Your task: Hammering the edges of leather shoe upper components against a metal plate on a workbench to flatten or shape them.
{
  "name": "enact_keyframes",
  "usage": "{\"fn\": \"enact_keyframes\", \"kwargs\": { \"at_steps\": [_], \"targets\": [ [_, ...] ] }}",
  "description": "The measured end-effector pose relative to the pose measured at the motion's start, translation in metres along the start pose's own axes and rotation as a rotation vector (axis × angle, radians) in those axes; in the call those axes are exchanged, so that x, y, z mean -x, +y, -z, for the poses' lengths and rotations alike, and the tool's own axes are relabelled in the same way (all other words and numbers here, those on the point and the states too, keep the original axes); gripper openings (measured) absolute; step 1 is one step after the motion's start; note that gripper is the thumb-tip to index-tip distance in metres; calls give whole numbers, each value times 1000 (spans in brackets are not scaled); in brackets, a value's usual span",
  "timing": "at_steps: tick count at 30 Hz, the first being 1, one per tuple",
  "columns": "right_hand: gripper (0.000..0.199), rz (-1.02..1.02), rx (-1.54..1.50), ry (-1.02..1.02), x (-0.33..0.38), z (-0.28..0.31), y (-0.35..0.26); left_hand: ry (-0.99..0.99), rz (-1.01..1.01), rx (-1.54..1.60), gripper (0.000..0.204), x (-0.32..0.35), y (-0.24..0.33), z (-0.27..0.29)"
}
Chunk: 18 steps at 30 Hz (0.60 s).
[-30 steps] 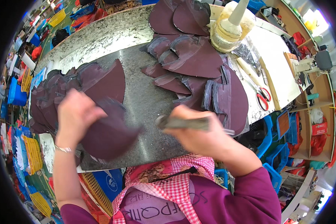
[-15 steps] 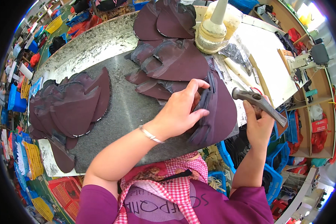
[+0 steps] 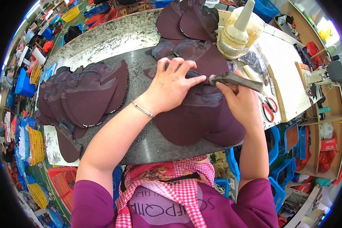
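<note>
At the centre of the frame the left hand (image 3: 173,85) lies flat, fingers spread, holding nothing, pressing a dark maroon piece (image 3: 193,117) onto the grey stone surface (image 3: 140,148). Just right of it the right hand (image 3: 241,100) has its grip closed around a hammer (image 3: 235,79), head touching the piece. More pieces (image 3: 83,97) lie stacked at left.

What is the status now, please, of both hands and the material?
Left hand flat on dark maroon leather piece. Right hand grips hammer. Finished stack lies left, apart.

Red-handled scissors (image 3: 269,108) lie right; blue crates (image 3: 24,81) and yellow baskets (image 3: 36,144) left.
</note>
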State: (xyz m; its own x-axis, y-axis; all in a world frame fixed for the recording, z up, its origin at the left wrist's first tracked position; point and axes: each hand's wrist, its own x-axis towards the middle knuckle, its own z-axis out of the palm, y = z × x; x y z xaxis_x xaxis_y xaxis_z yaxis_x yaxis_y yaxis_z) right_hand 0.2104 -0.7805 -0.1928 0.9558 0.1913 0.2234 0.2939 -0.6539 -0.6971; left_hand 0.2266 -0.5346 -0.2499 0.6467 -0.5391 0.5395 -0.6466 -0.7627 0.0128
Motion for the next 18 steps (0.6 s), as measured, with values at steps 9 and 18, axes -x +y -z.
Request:
{"fn": "enact_keyframes", "kwargs": {
  "at_steps": [9,18],
  "targets": [
    [23,119,311,-91,-26,-32,7,27,151,231,18,3,9,-19],
    [24,171,565,-102,-18,-45,1,4,-13,577,17,49,12,111]
  ]
}}
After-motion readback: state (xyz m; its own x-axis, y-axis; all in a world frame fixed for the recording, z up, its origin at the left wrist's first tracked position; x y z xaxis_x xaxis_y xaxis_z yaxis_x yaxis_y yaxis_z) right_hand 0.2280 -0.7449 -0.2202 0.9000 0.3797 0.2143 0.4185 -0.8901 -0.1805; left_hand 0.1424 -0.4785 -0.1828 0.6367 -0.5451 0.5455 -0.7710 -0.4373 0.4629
